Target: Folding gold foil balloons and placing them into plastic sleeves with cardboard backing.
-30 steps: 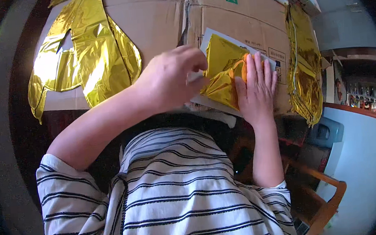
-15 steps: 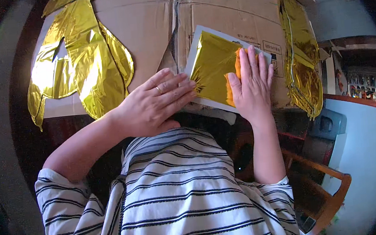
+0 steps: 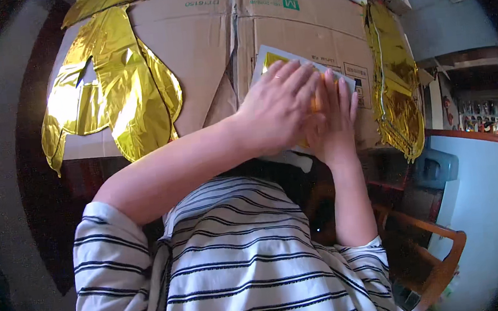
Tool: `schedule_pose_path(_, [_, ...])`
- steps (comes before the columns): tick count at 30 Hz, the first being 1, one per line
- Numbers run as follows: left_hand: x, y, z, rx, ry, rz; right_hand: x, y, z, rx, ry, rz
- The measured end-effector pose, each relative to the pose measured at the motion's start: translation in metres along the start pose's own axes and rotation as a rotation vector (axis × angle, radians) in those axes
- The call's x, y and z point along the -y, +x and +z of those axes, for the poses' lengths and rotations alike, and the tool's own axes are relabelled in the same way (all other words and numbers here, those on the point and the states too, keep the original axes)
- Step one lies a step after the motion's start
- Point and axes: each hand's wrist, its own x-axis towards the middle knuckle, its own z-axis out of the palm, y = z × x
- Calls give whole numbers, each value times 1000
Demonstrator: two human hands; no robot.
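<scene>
A pale sheet (image 3: 342, 78) with a shiny gold foil panel (image 3: 274, 58) rests on the cardboard in front of me. My left hand (image 3: 280, 108) lies over the panel, fingers stretched and slightly bent, its fingertips reaching the right hand. My right hand (image 3: 335, 115) is flat with straight fingers at the panel's right side. Between the two hands a bit of soft orange material (image 3: 317, 102) shows; most of it is hidden under them. Whether the left fingers touch it, I cannot tell.
Flattened brown cardboard (image 3: 192, 48) covers the table. A large crumpled gold foil shape (image 3: 118, 78) lies at the left, another gold foil piece (image 3: 397, 77) hangs over the right edge. A wooden chair (image 3: 442, 263) and a grey-blue plastic stool (image 3: 437, 168) stand at the right.
My left hand has moved right, from the panel's left corner across to the right hand, covering most of the gold panel and the orange material. The right hand stays nearly in place.
</scene>
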Motion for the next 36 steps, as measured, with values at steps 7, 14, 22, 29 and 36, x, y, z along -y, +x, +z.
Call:
schedule_pose_path(7, [27,-15,27,65,220,-89,5,3,-6,83,-13,78])
schedule_pose_path(14, [27,-16,22,171,284,-116,6,4,-10,95,-42,99])
schedule_pose_path(22, [62,-11,-49,173,-185,-172,-7,3,-23,27,375,88])
schedule_pose_path(29, [55,-17,-61,133,-82,-216,-29,-14,-40,-55,397,81])
schedule_pose_path(36, [30,0,-30,175,-100,-19,-52,-18,-66,-105,774,208])
